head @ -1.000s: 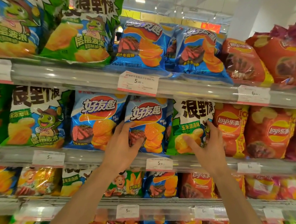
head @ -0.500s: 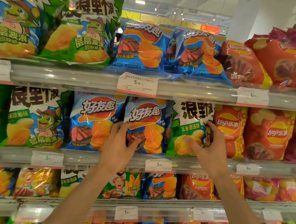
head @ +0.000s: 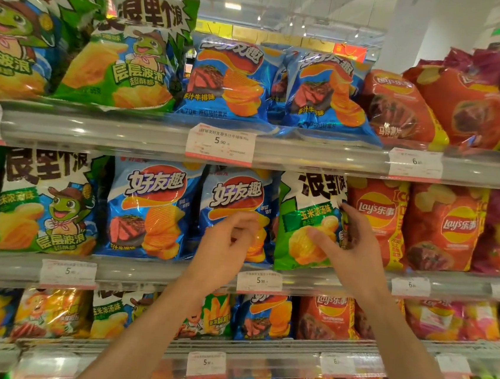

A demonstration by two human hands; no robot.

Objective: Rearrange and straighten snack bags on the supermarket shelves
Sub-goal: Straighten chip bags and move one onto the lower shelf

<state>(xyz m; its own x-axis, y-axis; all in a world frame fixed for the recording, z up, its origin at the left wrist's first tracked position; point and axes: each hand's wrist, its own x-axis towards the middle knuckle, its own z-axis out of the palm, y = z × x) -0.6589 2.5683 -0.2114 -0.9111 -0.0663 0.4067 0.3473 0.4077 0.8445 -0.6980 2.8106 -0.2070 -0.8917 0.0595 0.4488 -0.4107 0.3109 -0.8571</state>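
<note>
On the middle shelf (head: 153, 275) a green corn-flavour chip bag (head: 307, 223) stands between a blue steak-flavour bag (head: 236, 194) and red Lay's bags (head: 375, 215). My right hand (head: 350, 249) grips the green bag's right edge, with the thumb across its front and the fingers behind it. In front of the blue bag's lower half is my left hand (head: 224, 248), fingers curled; I see nothing held in it. A second blue bag (head: 151, 209) stands upright to the left.
The top shelf (head: 323, 157) carries green, blue and red bags leaning forward. Price tags (head: 259, 281) hang on the shelf rails. Lower shelves (head: 256, 353) hold smaller mixed bags. Another green bag (head: 46, 205) stands at the middle shelf's left.
My left hand has left the blue bag's lower left edge, moved right and curled its fingers. My right hand stays on the green bag.
</note>
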